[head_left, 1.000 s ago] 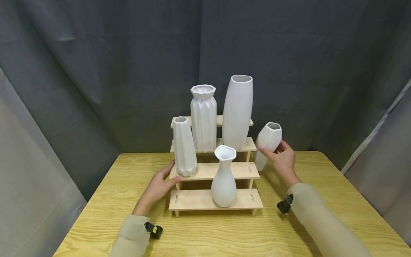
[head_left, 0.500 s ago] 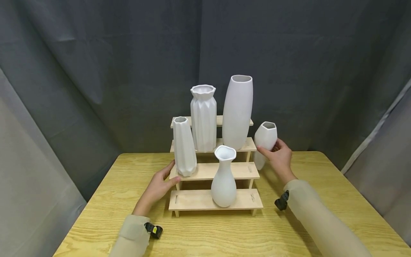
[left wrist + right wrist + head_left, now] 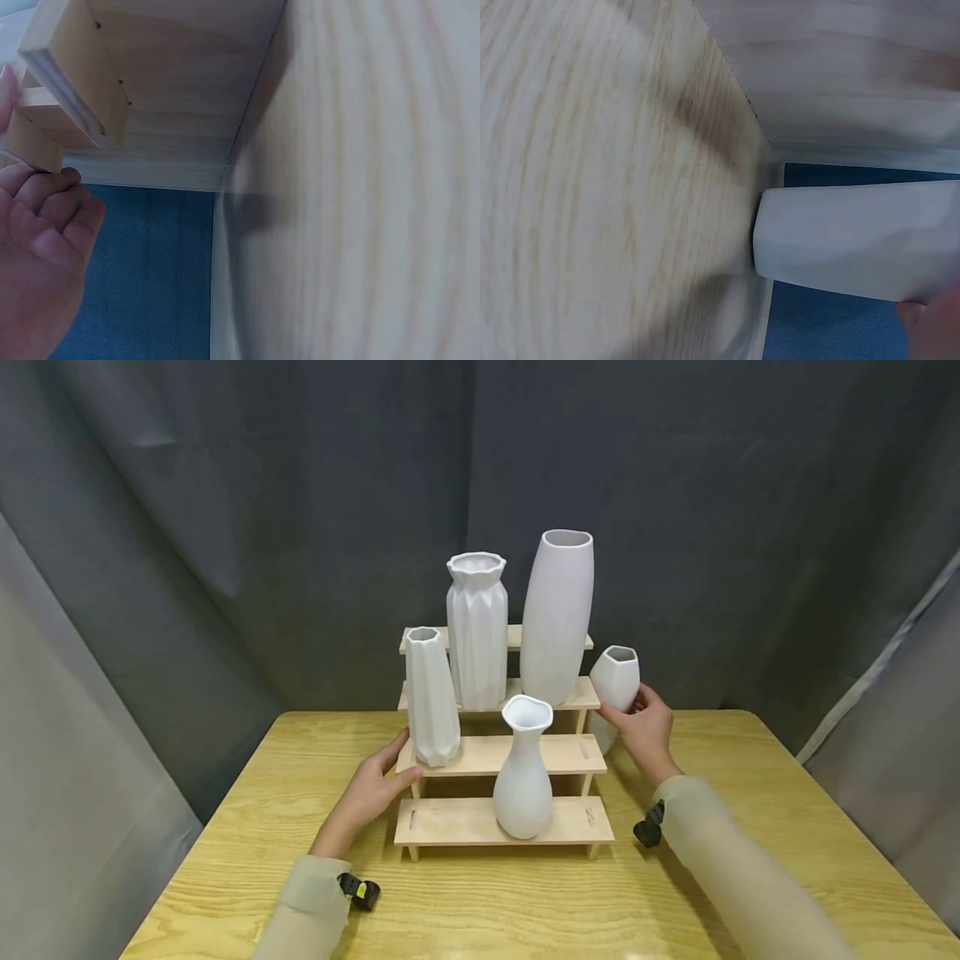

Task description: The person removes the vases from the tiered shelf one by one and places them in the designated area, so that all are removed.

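The person's right hand (image 3: pixel 643 727) has its grip curled round a small white vase (image 3: pixel 613 689), holding it just beside the right end of the stepped wooden stand (image 3: pixel 570 756), its base at or just above the bench (image 3: pixel 225 827); I cannot tell which. The left hand (image 3: pixel 369 792) rests with relaxed, spread fingers against the stand's left end, beside the faceted vase (image 3: pixel 430 697). A bottle-necked vase (image 3: pixel 522 772) stands on the lowest step, a pleated vase (image 3: pixel 477 631) and a tall smooth vase (image 3: pixel 557 618) higher up.

Matt white ceramic small vase (image 3: pixel 615 681) in the right grip; pale unfinished plywood stepped shelf (image 3: pixel 480 756) beside; grained yellow wood tabletop (image 3: pixel 247 827) beneath.
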A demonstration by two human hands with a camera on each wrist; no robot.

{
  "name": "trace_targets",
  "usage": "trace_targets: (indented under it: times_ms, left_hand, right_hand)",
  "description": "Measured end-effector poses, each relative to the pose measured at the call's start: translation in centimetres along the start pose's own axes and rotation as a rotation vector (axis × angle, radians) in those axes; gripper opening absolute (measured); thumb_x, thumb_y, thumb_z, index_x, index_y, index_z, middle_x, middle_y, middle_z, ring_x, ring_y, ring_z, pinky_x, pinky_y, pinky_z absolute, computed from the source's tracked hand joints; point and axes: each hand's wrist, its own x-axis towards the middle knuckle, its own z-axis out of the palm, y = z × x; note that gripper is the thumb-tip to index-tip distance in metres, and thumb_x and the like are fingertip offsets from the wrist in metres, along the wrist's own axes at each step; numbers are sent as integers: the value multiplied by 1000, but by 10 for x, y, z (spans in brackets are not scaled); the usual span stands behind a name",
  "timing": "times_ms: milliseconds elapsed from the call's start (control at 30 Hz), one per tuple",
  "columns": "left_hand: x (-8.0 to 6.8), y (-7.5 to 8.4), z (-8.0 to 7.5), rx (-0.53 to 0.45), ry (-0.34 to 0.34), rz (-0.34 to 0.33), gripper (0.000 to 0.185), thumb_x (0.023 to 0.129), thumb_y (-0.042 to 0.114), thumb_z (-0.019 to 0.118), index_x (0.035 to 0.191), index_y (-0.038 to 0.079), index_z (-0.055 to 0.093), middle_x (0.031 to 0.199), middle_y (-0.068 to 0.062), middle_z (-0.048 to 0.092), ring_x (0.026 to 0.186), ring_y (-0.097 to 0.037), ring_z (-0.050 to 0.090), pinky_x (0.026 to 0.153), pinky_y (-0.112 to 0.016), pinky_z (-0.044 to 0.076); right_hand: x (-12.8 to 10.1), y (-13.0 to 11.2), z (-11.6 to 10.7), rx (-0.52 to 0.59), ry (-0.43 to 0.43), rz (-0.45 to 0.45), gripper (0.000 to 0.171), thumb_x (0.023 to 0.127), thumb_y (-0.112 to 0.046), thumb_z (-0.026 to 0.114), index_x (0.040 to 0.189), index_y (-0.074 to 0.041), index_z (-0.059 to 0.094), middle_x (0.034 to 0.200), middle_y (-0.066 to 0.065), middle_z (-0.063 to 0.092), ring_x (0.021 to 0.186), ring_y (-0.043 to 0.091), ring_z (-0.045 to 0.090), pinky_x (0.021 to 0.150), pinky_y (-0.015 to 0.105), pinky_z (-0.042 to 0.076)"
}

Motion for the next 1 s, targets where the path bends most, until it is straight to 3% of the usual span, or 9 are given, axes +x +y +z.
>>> trace_targets:
  times_ms: [267,500,767,1000]
  left_hand:
    - [-1,-5,2,-15,-1,-8,73,97,26,66,155,3,26,158,-18,25,143,-35,26,115,-50,25]
    - [13,-42,6,-14,31,31,77,96,36,66,157,11,27,159,-7,26,144,-30,26,115,-49,25]
    - [16,-41,3,-3,35,21,81,94,41,67,157,9,26,160,-6,26,144,-30,27,115,-48,25]
    - [13,-41,5,-26,26,3,80,95,37,67,157,7,26,160,-6,25,145,-30,25,116,-48,24]
  right_hand:
    - [0,3,2,-16,-3,7,65,75,-19,87,130,1,59,115,19,64,103,30,61,79,27,52]
    - [3,7,6,-19,9,-2,68,75,-22,88,131,0,58,117,18,64,104,29,60,80,26,52]
    - [5,10,7,-60,-4,-31,71,75,-30,88,132,-3,57,116,15,63,103,24,58,82,28,51]
    - [4,14,5,-58,-29,-34,74,76,-31,87,135,-2,54,120,16,61,106,26,57,89,39,51]
